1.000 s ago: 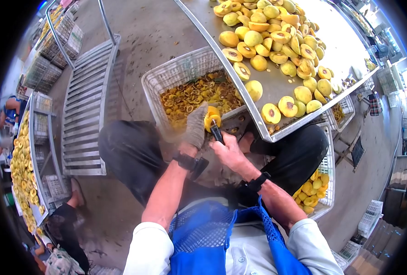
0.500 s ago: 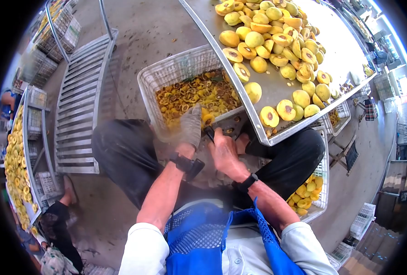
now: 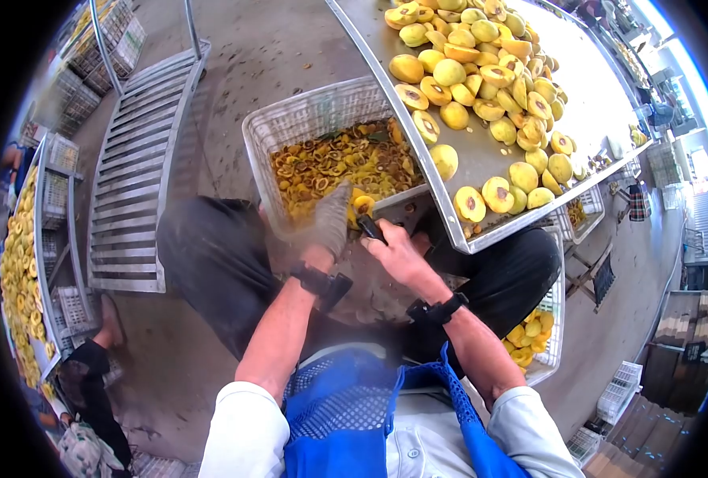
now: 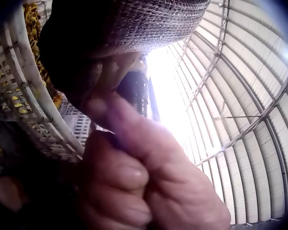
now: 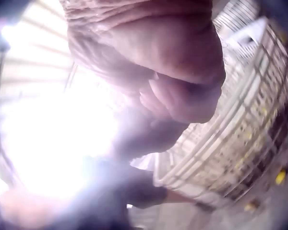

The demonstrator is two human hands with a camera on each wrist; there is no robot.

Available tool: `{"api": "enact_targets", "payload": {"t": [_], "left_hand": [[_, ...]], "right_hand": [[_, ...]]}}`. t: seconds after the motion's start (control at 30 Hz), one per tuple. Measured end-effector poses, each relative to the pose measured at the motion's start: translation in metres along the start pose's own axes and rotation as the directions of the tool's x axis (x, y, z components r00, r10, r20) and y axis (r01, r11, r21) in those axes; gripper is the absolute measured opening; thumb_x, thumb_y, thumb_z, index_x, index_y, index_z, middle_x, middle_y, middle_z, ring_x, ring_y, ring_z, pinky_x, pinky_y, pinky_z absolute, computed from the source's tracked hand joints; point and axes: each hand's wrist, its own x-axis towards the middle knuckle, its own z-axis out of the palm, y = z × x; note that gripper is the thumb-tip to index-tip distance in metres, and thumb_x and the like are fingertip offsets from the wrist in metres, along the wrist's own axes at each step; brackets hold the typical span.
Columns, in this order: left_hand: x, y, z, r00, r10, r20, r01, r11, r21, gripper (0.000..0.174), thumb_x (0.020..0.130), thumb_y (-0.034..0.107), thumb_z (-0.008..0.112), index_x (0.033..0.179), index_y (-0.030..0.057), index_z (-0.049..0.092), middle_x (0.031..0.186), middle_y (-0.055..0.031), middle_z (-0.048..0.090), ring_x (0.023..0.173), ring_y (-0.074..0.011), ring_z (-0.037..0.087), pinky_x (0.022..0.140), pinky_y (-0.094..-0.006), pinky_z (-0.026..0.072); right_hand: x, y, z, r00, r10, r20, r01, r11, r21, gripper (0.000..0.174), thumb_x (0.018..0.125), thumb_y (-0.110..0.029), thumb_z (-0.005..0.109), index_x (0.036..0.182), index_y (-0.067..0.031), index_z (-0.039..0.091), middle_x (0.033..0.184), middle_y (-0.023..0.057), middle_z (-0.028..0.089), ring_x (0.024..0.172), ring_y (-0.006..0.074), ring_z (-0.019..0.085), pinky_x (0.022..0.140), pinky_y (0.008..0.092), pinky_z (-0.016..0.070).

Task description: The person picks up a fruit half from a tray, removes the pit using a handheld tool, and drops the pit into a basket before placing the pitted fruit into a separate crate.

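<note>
- Deep golden yellow on the held fruit (image 3: 363, 205), and there's plain black on the tool handle (image 3: 371, 228) beside it!
- Grey knit, finely ribbed, on the left glove (image 3: 332, 218).
- Over at the bench (image 3: 480, 147), silver-grey metal flares white towards its right edge; the fruit pile (image 3: 497, 76) mixes yellow, pale green and orange.
- Near the bench's closest corner, cut halves (image 3: 496, 193) show reddish-brown centres.
- The crate (image 3: 260, 151) is off-white latticework, its scraps (image 3: 342, 163) mottled yellow, orange and brown.
- Bright blue vest (image 3: 330, 426), mesh-dotted, over a pale grey shirt (image 3: 246, 426); black trousers (image 3: 215, 263).
- Silver stripes of slats across the cart (image 3: 133, 171)!
</note>
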Motion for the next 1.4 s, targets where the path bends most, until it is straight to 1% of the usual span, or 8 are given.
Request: {"api": "enact_targets", "payload": {"t": [0.3, 0.87, 1.1, 1.2, 1.3, 1.33, 1.37, 1.4], "left_hand": [[0.028, -0.030, -0.011, 0.962, 0.272, 0.033, -0.274, 0.959, 0.075, 0.041, 0.103, 0.046, 0.057, 0.108, 0.0086, 0.070, 0.091, -0.0040, 0.066, 0.069, -0.0180, 0.060, 0.054, -0.0348, 0.0493], [0.002, 0.007, 0.008, 0.982, 0.172, 0.079, -0.143, 0.947, -0.287, 0.047, 0.100, 0.048, 0.061, 0.130, 0.0117, 0.063, 0.106, -0.0062, 0.071, 0.090, -0.0243, 0.072, 0.061, -0.0453, 0.0612], [-0.097, 0.014, 0.176, 0.681, 0.340, 0.648, -0.276, 0.939, -0.203, 0.052, 0.102, 0.045, 0.059, 0.137, 0.0060, 0.056, 0.116, -0.0084, 0.065, 0.100, -0.0188, 0.068, 0.078, -0.0325, 0.0616], [-0.138, -0.033, 0.252, 0.243, 0.325, 0.914, -0.715, 0.697, -0.058, 0.056, 0.103, 0.044, 0.058, 0.139, 0.0021, 0.053, 0.119, -0.0135, 0.065, 0.110, -0.0228, 0.065, 0.093, -0.0297, 0.0540], [-0.190, -0.002, 0.268, 0.356, 0.179, 0.917, -0.778, 0.600, 0.185, 0.029, 0.098, 0.020, 0.061, 0.123, 0.0048, 0.061, 0.121, -0.0208, 0.065, 0.118, -0.0273, 0.062, 0.100, -0.0313, 0.0493], [-0.144, -0.019, 0.270, -0.122, 0.172, 0.978, -0.950, -0.305, -0.065, 0.022, 0.089, 0.010, 0.062, 0.111, 0.0099, 0.062, 0.119, -0.0206, 0.065, 0.121, -0.0294, 0.059, 0.104, -0.0367, 0.0476], [-0.131, -0.007, 0.259, 0.146, 0.196, 0.970, -0.913, -0.351, 0.209, 0.019, 0.084, 0.007, 0.062, 0.102, 0.0121, 0.062, 0.115, -0.0167, 0.065, 0.123, -0.0313, 0.056, 0.104, -0.0371, 0.0475], [-0.074, -0.022, 0.244, -0.041, 0.621, 0.783, -0.959, -0.245, 0.144, 0.019, 0.085, 0.004, 0.061, 0.102, 0.0121, 0.064, 0.117, -0.0139, 0.063, 0.123, -0.0341, 0.055, 0.100, -0.0351, 0.0495]], "right_hand": [[0.002, 0.012, 0.001, 0.986, -0.061, -0.153, -0.046, 0.792, -0.609, 0.020, 0.089, -0.010, 0.064, 0.096, 0.0017, 0.049, 0.071, 0.0280, 0.062, 0.074, 0.0490, 0.063, 0.067, 0.0571, 0.0454], [0.022, 0.046, 0.002, 0.952, 0.183, -0.246, -0.277, 0.859, -0.430, 0.032, 0.092, -0.027, 0.066, 0.096, 0.0040, 0.063, 0.096, 0.0298, 0.069, 0.097, 0.0480, 0.066, 0.082, 0.0550, 0.0513], [0.002, 0.048, 0.021, 0.966, -0.058, -0.251, -0.034, 0.936, -0.349, 0.031, 0.089, -0.027, 0.067, 0.098, 0.0019, 0.062, 0.092, 0.0278, 0.068, 0.091, 0.0465, 0.067, 0.081, 0.0542, 0.0517], [0.009, 0.062, 0.032, 0.980, 0.096, -0.175, -0.156, 0.915, -0.373, 0.034, 0.089, -0.027, 0.069, 0.102, 0.0020, 0.059, 0.093, 0.0295, 0.067, 0.092, 0.0504, 0.064, 0.083, 0.0546, 0.0502], [0.005, 0.055, 0.027, 0.978, 0.126, -0.165, -0.172, 0.936, -0.306, 0.032, 0.090, -0.026, 0.068, 0.099, 0.0026, 0.057, 0.093, 0.0284, 0.068, 0.091, 0.0495, 0.064, 0.081, 0.0540, 0.0502], [0.007, 0.054, 0.025, 0.977, 0.139, -0.164, -0.187, 0.928, -0.324, 0.032, 0.090, -0.026, 0.068, 0.100, 0.0032, 0.057, 0.093, 0.0275, 0.068, 0.091, 0.0491, 0.064, 0.081, 0.0530, 0.0504], [0.008, 0.055, 0.023, 0.974, 0.153, -0.165, -0.202, 0.919, -0.340, 0.032, 0.090, -0.025, 0.068, 0.100, 0.0037, 0.058, 0.092, 0.0266, 0.068, 0.090, 0.0487, 0.064, 0.080, 0.0520, 0.0505], [0.005, 0.057, 0.023, 0.973, 0.149, -0.175, -0.199, 0.925, -0.324, 0.032, 0.090, -0.025, 0.068, 0.100, 0.0037, 0.058, 0.092, 0.0266, 0.068, 0.090, 0.0487, 0.064, 0.080, 0.0520, 0.0505]]}}
